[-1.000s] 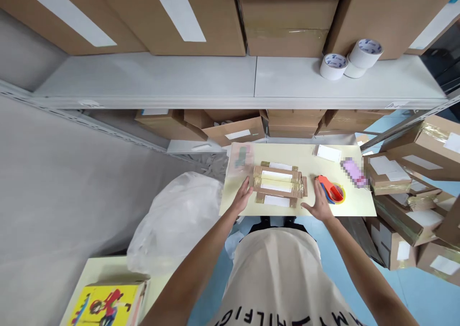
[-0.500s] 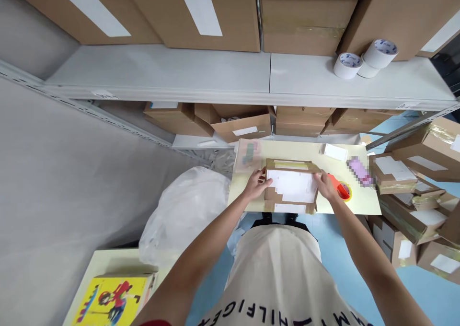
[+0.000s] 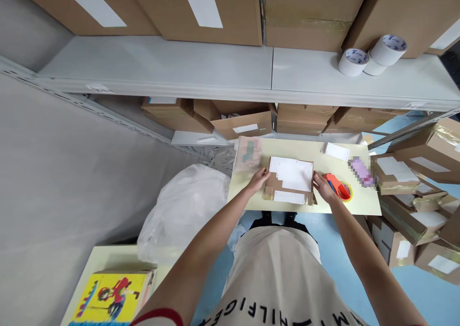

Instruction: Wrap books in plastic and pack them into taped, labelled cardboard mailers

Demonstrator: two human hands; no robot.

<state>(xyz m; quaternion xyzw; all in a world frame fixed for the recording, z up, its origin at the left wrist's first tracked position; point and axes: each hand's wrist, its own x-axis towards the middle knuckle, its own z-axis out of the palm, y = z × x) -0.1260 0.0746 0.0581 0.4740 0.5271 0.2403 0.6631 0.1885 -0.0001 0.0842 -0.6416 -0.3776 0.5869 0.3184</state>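
The flat brown cardboard parcel with white labels (image 3: 289, 181) lies on the pale yellow worktop (image 3: 355, 202) between both hands; left hand (image 3: 259, 180) and right hand (image 3: 322, 187) fingers grip its side edges, apparently. Label print is unreadable.

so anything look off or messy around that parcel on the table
Mostly tidy. The flat cardboard parcel lies square on the table, left hand and right hand at its ends. Its white labels overlap unevenly. To the right, the taped boxes sit tilted in a loose heap rather than a neat stack.
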